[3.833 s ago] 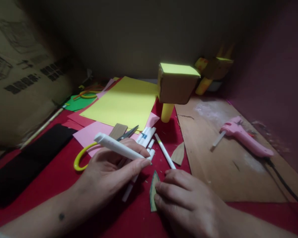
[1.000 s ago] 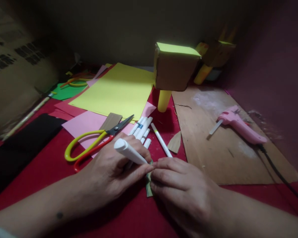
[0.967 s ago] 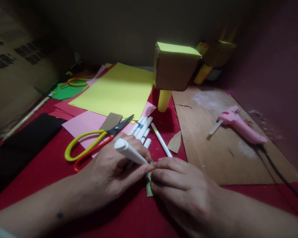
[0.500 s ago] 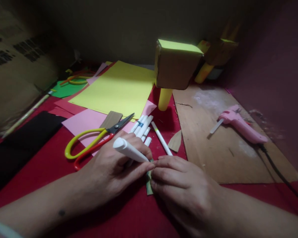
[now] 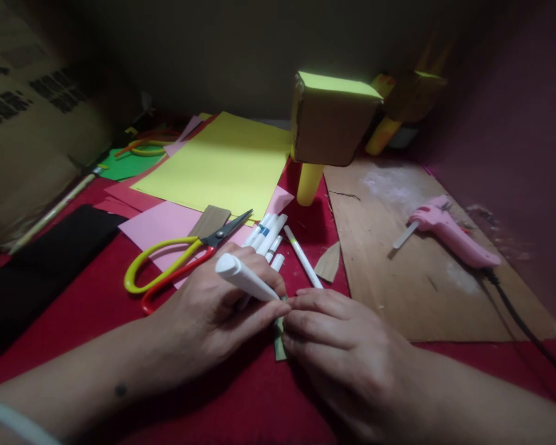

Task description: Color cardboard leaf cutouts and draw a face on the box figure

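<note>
My left hand (image 5: 234, 303) is closed around a thick white marker (image 5: 245, 277), its tip hidden behind the fingers. Under both hands lies a small strip of cardboard (image 5: 280, 349) with green colouring on it. My right hand (image 5: 340, 343) is closed over the strip's right side, fingertips against it and close to my left thumb. Several white markers (image 5: 269, 233) lie just beyond my left hand, and one white marker with a yellow band (image 5: 303, 256) lies apart from them. Scissors (image 5: 185, 256) with yellow and red handles rest at my left hand's knuckles.
Yellow paper (image 5: 217, 167) and pink paper (image 5: 162, 228) lie behind. A cardboard box figure (image 5: 336, 127) stands on a yellow tube. To the right, a pink glue gun (image 5: 454, 232) with a cord rests on a cardboard sheet (image 5: 366, 259). A pointed cardboard piece (image 5: 328, 264) lies nearby.
The view has shifted very slightly. Both hands keep nearly the same pose, with the marker still held over the green strip.
</note>
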A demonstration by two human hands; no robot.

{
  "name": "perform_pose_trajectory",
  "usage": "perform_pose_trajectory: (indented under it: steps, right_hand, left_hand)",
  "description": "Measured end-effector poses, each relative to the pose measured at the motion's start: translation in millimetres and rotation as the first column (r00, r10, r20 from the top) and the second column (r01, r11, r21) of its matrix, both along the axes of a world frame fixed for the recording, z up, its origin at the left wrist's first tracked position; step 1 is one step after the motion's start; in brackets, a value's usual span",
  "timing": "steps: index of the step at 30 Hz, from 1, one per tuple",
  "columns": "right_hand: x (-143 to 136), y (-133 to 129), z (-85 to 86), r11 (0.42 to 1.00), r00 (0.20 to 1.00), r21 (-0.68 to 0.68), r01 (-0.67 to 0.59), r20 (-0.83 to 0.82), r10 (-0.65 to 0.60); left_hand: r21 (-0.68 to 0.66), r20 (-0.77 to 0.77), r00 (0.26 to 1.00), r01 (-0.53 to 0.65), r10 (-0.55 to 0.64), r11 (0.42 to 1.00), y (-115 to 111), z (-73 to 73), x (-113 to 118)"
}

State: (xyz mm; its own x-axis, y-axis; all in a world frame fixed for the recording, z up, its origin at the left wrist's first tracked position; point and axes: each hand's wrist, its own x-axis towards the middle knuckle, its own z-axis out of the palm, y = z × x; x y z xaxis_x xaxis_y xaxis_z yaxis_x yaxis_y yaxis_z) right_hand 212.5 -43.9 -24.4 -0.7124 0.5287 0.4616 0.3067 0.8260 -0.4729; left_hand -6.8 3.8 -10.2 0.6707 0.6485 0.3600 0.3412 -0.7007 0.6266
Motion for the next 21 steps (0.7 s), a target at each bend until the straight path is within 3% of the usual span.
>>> perform_pose_trajectory:
  steps: [8,21]
  right_hand:
    - [0.9,-0.2,-1.4,1.0,1.0,0.01,-0.003,-0.001,0.003]
    - [3.1,-2.5,-4.1,0.999,0.998,0.017,0.041,0.042,-0.042]
  left_hand:
    - [-0.033,0.0,1.0,0.023,-0.023,0.999,0.0,-1.0,-1.6]
    - [0.034,-0.023,0.999,0.038,-0.037,0.999,-0.1,-0.2,-2.9]
